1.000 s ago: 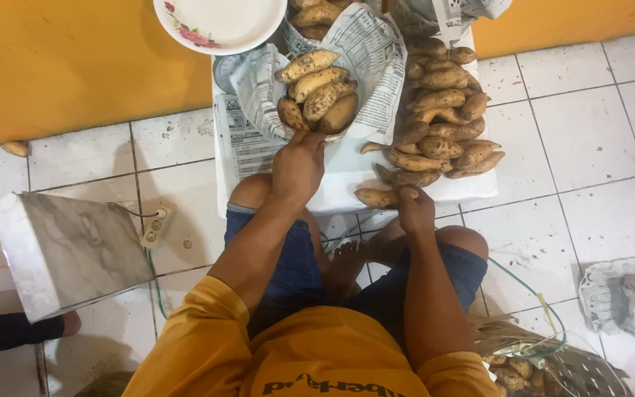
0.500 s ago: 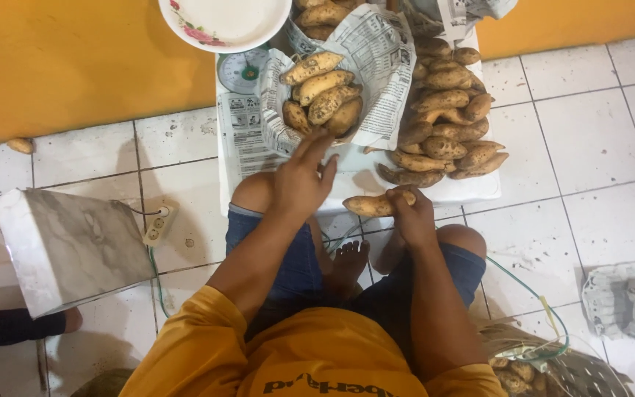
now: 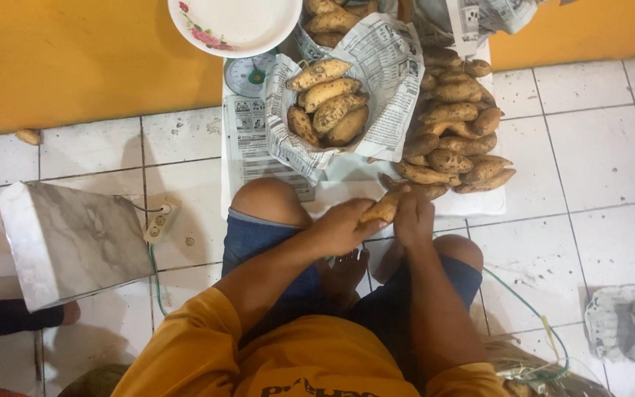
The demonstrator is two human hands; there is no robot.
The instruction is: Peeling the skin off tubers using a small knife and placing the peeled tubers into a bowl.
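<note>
I sit on a tiled floor with my knees apart. My left hand and my right hand both grip one brown sweet potato just above my knees. Straight ahead, several sweet potatoes lie in a newspaper wrap that is folded open. To the right of it, a loose pile of sweet potatoes rests on a white sheet.
A white plate with a flower print sits on a small kitchen scale by the orange wall. A grey marbled board and a power strip lie at left. A green cord and crumpled newspaper lie at right.
My left hand left the newspaper wrap and came back to my knees. My right hand lifted a sweet potato from the pile's near edge, and both hands now hold it.
</note>
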